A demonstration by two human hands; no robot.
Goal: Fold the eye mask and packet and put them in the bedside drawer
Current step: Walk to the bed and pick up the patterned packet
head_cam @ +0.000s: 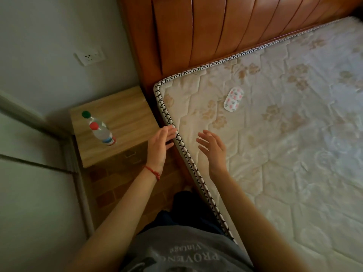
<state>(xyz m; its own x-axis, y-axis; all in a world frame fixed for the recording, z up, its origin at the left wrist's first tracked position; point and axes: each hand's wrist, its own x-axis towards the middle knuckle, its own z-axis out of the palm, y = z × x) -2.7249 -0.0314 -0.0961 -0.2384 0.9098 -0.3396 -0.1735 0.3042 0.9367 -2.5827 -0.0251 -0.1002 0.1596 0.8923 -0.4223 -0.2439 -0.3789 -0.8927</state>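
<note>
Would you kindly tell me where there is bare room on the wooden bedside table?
The light wooden bedside table is bare along its bed-side half, toward the quilted mattress. Its wall-side front is crowded by two clear plastic bottles. Both hands hold nothing.

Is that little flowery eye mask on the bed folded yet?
Seemingly not: the mask lies flat on the mattress, both rounded halves showing, untouched by either hand.

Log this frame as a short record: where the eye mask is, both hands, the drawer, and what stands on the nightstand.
eye mask: flat on mattress, near headboard corner, untouched
left hand: open, fingertips at mattress edge
right hand: open, over mattress, holding nothing
drawer: closed
nightstand: two bottles on top
</note>
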